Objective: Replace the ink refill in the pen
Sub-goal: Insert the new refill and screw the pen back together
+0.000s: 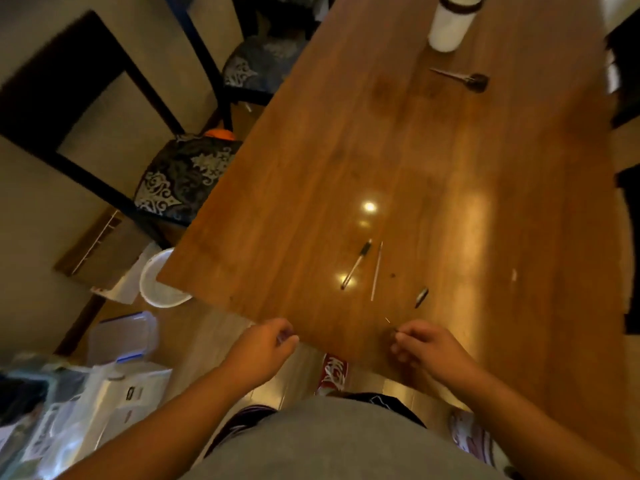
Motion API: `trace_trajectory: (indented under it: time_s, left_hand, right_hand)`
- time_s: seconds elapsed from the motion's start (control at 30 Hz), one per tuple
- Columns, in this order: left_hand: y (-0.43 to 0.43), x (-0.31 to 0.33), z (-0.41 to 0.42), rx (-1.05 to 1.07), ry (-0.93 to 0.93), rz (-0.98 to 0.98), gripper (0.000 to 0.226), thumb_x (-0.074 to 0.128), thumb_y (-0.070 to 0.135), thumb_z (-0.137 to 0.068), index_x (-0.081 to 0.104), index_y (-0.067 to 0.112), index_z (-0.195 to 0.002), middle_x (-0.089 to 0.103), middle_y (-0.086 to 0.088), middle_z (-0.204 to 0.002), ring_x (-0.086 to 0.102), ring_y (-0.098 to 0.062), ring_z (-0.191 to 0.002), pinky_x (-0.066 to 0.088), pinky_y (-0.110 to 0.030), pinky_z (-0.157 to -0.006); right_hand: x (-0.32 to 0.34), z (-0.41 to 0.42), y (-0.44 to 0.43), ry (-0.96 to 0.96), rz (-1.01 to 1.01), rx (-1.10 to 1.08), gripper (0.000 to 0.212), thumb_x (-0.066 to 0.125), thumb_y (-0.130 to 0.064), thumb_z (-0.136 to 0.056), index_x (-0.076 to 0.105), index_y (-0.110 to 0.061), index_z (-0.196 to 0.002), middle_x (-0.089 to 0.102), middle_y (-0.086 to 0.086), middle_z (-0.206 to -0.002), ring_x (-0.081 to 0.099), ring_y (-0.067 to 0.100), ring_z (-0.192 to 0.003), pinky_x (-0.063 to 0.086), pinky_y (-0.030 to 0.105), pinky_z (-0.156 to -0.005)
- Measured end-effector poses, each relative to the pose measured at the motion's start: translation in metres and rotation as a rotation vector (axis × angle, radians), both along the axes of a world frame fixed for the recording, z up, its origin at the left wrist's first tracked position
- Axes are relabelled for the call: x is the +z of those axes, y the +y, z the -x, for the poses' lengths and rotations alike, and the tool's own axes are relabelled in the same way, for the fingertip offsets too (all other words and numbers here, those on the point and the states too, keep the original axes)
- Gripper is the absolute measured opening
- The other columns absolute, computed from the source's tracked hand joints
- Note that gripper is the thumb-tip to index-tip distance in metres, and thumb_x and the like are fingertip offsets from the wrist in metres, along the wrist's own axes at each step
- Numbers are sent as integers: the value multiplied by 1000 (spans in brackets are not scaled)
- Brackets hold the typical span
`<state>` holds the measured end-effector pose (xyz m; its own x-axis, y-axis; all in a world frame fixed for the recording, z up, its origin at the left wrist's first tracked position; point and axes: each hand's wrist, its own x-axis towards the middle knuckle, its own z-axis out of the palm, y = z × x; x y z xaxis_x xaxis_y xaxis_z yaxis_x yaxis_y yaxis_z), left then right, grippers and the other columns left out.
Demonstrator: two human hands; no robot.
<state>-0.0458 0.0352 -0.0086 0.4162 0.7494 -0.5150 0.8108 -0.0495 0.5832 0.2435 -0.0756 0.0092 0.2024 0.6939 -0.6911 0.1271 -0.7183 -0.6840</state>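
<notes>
A clear plastic pen with a black grip [356, 264] is seen lying on the glossy brown wooden worktop [433, 150]. A thin pale refill tube [376, 271] lies just beside the pen, and a small dark cap [421, 297] lies near it. The left hand [265, 348] is curled at the worktop's near edge and the right hand [424, 346] over it, both short of the pen; whether anything is pinched cannot be told.

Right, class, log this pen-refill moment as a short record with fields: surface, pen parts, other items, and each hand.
surface: wooden table
pen: capped pen lying on the table
refill: thin clear refill lying beside the pen, apart from it
small part: dark piece right of the refill
other items: white cup and scissors at the far end
left hand: curled at the table edge, contents unclear
right hand: pinched over the table, contents too small to tell
</notes>
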Motion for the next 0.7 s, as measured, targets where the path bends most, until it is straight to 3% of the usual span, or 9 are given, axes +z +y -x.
trace_trajectory:
  time_s: [0.37,0.57,0.7]
  left_hand:
    - [85,2,-137,-185,118,-195,17,56,40,-89,56,23,-91,63,2,-88,57,-13,-74,46,-31,-61]
    - [98,-6,-170,-205,205,-185,28,58,42,-89,55,19,-105,59,-3,-106,58,-19,-87,49,-32,-70]
    - [102,-10,-173,-291,258,-165,32,57,34,-91,51,17,-117,55,-5,-116,60,-25,-100,55,-41,-83]
  right_hand:
    - [12,-45,81,177,-87,-305,13,53,-9,-97,59,-12,-85,74,4,-73,68,15,-63,51,28,-57]
    - [14,-49,86,182,-65,-390,11,55,-13,-96,62,-13,-87,76,5,-76,70,19,-70,52,32,-63]
    - [22,-46,91,172,-62,-449,14,55,-12,-96,61,-13,-84,76,3,-71,69,16,-66,52,30,-61]
